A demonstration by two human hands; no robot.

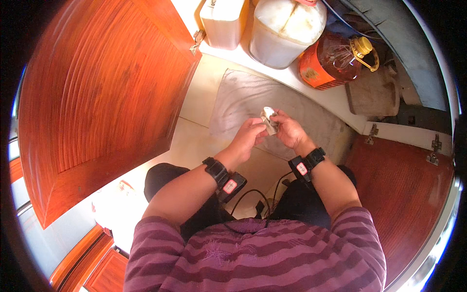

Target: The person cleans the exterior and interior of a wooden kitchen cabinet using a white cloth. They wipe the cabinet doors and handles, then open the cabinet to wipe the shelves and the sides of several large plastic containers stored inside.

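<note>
Between my two hands is a small crumpled whitish piece (269,124), perhaps cloth, paper or plastic; its exact kind is hard to tell. My left hand (250,138) pinches its left side with thumb and fingers. From the other side my right hand (290,127) grips its upper right edge. Both hands are held close together in front of my knees, above a grey mat (240,102) on the tiled floor (193,135). A black strap with a small device sits on each wrist.
Cabinet doors stand open at left (109,98) and right (397,197). On the white cabinet ledge (295,78) are a square-sided container (222,29), a large translucent jug (282,40) and a yellow-capped oil bottle (328,65). A black cable (251,191) hangs between my knees.
</note>
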